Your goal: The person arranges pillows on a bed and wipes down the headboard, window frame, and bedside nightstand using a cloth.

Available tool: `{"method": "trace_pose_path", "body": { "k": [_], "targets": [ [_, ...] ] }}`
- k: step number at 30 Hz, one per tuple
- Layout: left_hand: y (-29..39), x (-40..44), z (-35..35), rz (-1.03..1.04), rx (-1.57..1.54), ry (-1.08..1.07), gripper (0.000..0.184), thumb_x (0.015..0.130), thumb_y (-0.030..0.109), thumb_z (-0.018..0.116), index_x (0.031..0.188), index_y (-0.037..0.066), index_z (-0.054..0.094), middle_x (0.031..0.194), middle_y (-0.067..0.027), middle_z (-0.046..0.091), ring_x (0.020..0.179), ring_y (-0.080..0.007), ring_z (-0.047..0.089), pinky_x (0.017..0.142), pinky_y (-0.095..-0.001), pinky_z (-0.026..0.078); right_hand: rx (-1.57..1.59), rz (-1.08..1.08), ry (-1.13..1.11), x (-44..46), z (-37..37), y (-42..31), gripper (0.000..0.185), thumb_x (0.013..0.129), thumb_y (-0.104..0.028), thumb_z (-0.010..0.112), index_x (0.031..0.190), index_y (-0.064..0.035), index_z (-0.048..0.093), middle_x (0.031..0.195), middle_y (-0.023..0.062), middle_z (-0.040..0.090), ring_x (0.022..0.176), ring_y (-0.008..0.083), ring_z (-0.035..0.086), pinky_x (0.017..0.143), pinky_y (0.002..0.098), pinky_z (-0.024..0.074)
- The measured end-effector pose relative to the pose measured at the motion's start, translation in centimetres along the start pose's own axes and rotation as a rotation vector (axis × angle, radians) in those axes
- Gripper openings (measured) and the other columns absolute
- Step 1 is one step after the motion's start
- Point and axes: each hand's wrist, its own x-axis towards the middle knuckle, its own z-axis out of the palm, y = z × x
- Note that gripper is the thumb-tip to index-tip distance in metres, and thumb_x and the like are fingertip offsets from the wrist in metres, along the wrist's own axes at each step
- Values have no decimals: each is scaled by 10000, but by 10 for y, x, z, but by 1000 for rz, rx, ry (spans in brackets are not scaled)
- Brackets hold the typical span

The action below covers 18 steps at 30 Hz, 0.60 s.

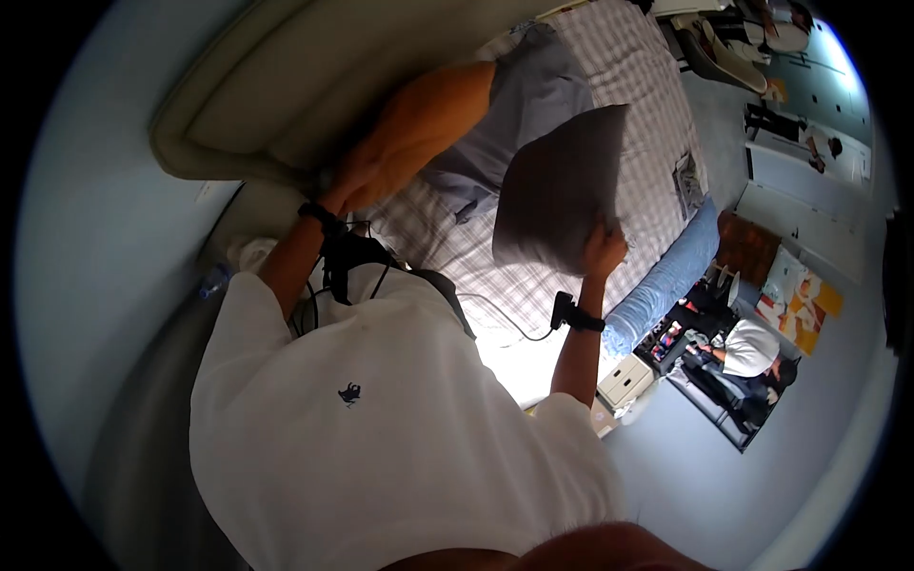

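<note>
My left hand (350,183) grips the near end of an orange cushion (428,109) beside the headboard. The fingers are partly lost in shadow against the cushion. My right hand (604,250) is closed on the edge of a dark grey cushion (560,190), which is tilted up over the bed. Between and behind the two cushions lies a grey pillow (533,90), partly covered by both. Under them spreads a plaid bed sheet (447,238). Black bands with cables sit on both wrists.
An upholstered headboard (248,105) rises at the left. A rolled blue blanket (666,276) lies along the bed's right edge, near a small drawer unit (625,381). A person in a white top (752,347) is at the right, with others farther back. A thin cable (505,319) hangs near my right wrist.
</note>
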Motion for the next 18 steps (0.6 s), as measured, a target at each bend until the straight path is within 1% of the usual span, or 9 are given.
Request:
{"method": "trace_pose_path", "body": {
  "k": [2, 5, 9, 11, 14, 15, 16, 17, 18],
  "targets": [
    [57, -8, -14, -29, 86, 40, 564, 852, 171, 668, 1360, 18, 475, 1298, -173, 579, 1224, -254, 538, 1018, -345, 423, 135, 111, 102, 32, -6, -23, 451, 896, -418, 636, 690, -16, 629, 541, 210, 572, 461, 333, 583, 447, 453, 386],
    [93, -25, -27, 95, -19, 88, 536, 838, 249, 700, 1288, 14, 529, 1201, -169, 634, 1133, -265, 600, 941, -363, 472, 280, 59, 317, 85, -11, -60, 443, 899, -399, 649, 850, 39, 694, 679, 214, 655, 554, 280, 605, 531, 425, 444],
    [92, -32, -31, -141, 286, 78, 534, 858, 304, 671, 1290, 30, 518, 1193, -177, 632, 1137, -290, 596, 933, -390, 478, 466, 113, 286, 167, 42, -83, 477, 914, -393, 620, 895, 79, 685, 765, 252, 673, 675, 323, 661, 603, 438, 485],
    [82, -33, -31, -206, 374, 106, 590, 870, 355, 643, 1328, 24, 472, 1201, -206, 616, 1133, -339, 589, 943, -418, 475, 328, 168, 272, 201, 88, -103, 538, 909, -446, 604, 912, 87, 678, 789, 266, 673, 711, 392, 665, 637, 474, 500],
    [53, -29, -25, -192, 398, 182, 639, 889, 389, 612, 1366, 10, 420, 1261, -244, 567, 1169, -377, 555, 964, -439, 462, 132, 3, 27, 235, 174, -115, 629, 922, -530, 509, 1020, 80, 625, 987, 296, 649, 917, 469, 630, 789, 520, 500],
    [56, -32, -24, -197, 399, 182, 639, 889, 389, 612, 1366, 10, 420, 1261, -244, 567, 1169, -377, 555, 964, -439, 462, 170, 13, -190, 253, 223, -100, 624, 932, -520, 483, 1034, 83, 606, 984, 282, 652, 953, 469, 621, 833, 508, 492],
    [58, -34, -22, -211, 418, 192, 657, 895, 406, 603, 1375, 1, 408, 1290, -262, 535, 1190, -391, 534, 973, -444, 455, 97, -96, -220, 245, 238, -114, 604, 927, -506, 488, 1048, 74, 603, 982, 272, 658, 997, 457, 610, 864, 513, 476],
    [64, -29, -25, -224, 440, 215, 676, 901, 422, 593, 1384, -7, 395, 1320, -280, 503, 1211, -405, 513, 983, -449, 447, 98, -109, -416, 255, 273, -108, 652, 911, -529, 499, 1135, 78, 572, 964, 253, 670, 869, 418, 665, 806, 476, 517],
    [74, -27, -33, -232, 440, 242, 676, 901, 422, 593, 1384, -7, 395, 1320, -280, 503, 1211, -405, 513, 983, -449, 447, 111, -133, -419, 253, 278, -129, 652, 911, -529, 499, 1135, 78, 572, 964, 253, 670, 869, 418, 665, 806, 476, 517]
  ]
}}
